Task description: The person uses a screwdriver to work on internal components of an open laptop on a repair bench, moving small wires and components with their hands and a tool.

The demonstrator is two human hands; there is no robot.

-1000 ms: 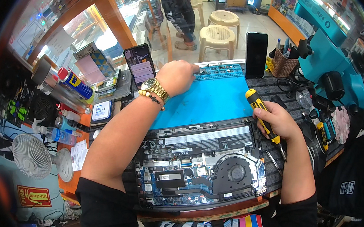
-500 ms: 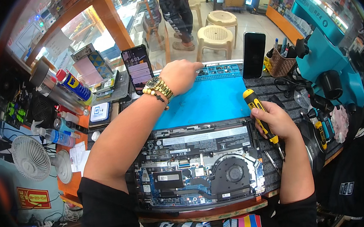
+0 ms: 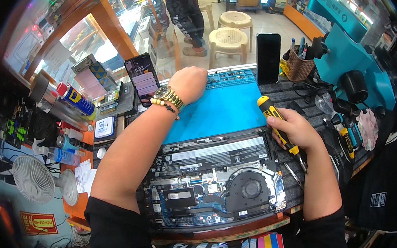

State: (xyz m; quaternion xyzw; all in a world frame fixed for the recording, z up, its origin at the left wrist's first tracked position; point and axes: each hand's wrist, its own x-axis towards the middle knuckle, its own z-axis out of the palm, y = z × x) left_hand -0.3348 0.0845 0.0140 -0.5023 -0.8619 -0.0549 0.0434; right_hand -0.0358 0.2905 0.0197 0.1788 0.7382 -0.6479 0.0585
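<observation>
An opened laptop [image 3: 213,181] lies before me with its underside exposed, showing a long black battery [image 3: 217,154], a round fan [image 3: 251,189] and blue circuit boards. Beyond it, my left hand [image 3: 189,84] is at the far edge of a blue work mat [image 3: 221,110], beside the mat's parts tray [image 3: 232,77] holding small bits. Its fingers curl away from view, closed, and what they hold, if anything, is hidden. My right hand [image 3: 298,127] grips a yellow-and-black screwdriver [image 3: 276,117] at the laptop's right, its shaft slanting down toward my wrist.
Behind the mat stand two phones, one lit [image 3: 142,77] and one dark [image 3: 268,59]. Tweezers [image 3: 292,175] lie right of the laptop. A pen basket [image 3: 299,65] and a teal microscope [image 3: 353,58] stand farther right. Leftward are a spray can [image 3: 76,99] and a fan [image 3: 33,178].
My left hand's outstretched finger has drawn in, and the hand has shifted slightly left by the tray. The right hand keeps its hold on the screwdriver. The whole view has shifted a little.
</observation>
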